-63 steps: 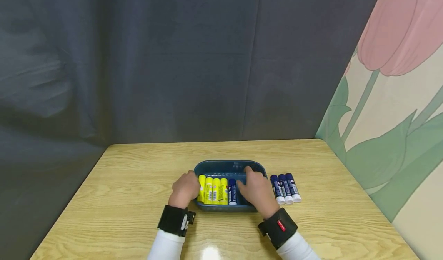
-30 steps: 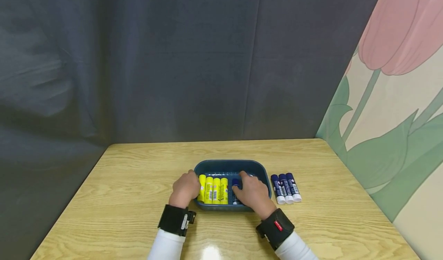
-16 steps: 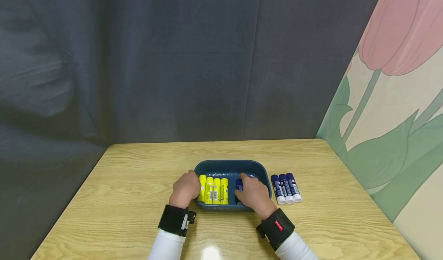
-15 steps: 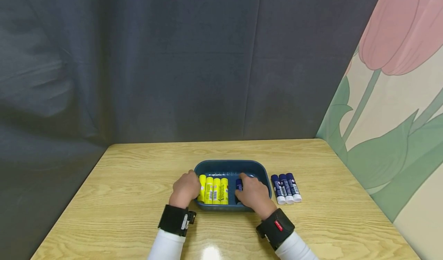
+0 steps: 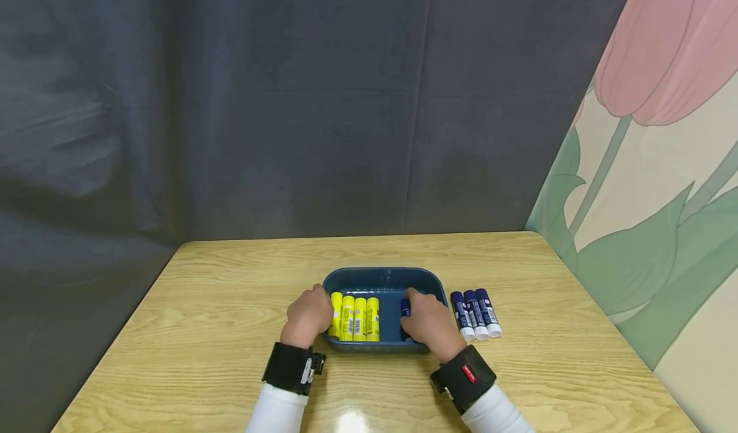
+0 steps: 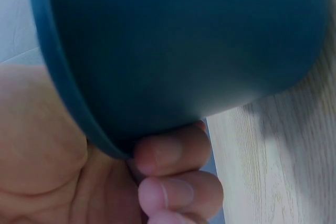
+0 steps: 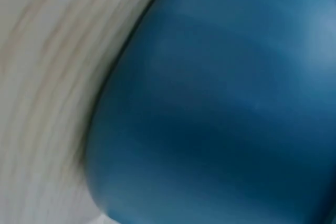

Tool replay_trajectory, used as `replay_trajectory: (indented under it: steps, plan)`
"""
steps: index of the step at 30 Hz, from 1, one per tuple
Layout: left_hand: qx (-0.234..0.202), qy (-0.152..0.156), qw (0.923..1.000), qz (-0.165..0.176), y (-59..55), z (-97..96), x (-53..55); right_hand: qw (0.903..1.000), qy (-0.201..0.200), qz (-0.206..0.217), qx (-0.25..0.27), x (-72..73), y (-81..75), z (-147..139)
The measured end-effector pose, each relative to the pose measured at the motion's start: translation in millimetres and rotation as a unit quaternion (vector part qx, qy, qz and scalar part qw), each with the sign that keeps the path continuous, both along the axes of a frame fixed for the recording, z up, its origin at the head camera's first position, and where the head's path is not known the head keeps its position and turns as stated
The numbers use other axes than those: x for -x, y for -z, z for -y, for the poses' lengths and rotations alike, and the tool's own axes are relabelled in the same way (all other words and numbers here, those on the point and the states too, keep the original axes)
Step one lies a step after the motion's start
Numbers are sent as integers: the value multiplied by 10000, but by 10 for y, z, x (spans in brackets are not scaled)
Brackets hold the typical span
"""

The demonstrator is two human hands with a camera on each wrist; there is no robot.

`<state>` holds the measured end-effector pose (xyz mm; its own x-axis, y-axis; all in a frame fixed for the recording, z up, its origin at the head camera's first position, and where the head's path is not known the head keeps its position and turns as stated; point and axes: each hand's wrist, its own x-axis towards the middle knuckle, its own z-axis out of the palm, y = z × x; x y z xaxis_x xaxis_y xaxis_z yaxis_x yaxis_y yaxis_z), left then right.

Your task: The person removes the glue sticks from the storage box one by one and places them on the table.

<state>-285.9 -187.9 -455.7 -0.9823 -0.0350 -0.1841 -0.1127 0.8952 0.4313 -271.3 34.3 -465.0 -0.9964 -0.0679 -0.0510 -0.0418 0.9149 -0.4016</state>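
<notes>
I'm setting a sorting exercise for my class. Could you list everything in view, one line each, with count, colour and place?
tray: 1, dark blue, on the table
yellow tubes: 4, yellow, side by side in the tray's left part
lone tube: 1, dark blue, in the tray, partly hidden by the right hand
outer tubes: 3, dark blue with white ends, on the table right of the tray
table: 1, light wood, beneath everything
curtain: 1, dark grey-blue, behind the table
floral wall: 1, cream with pink and green, far right
sleeves: 2, white, forearms
wristbands: 2, black, wrists
left hand: 1, bare, gripping the tray's left end
right hand: 1, bare, holding the lone tube
</notes>
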Motion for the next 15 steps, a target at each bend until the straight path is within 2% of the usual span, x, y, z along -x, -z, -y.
replay_trajectory:
  steps: [15]
  plan:
    - [2, -17, 10000, 31, -12, 1, -6, 9996, 66, 221, -170, 13, 5, 23]
